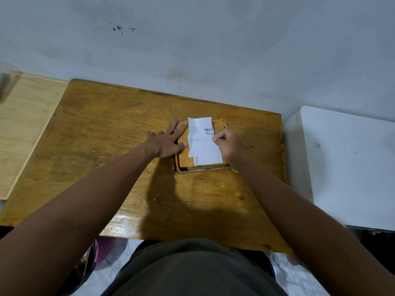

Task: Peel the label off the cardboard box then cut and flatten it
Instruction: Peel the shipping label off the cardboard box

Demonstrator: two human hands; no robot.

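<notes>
A small brown cardboard box lies on the wooden table, a little right of centre. A white shipping label with barcodes covers most of its top. My left hand lies flat on the box's left side, fingers straight and pressing down. My right hand is at the label's right edge with curled fingers, pinching the label there. The box's right side is hidden behind my right hand.
A lighter wooden surface adjoins the table on the left. A white table stands to the right. A grey wall runs directly behind. A small yellow item lies by my right wrist. A purple basket sits below the table's front edge.
</notes>
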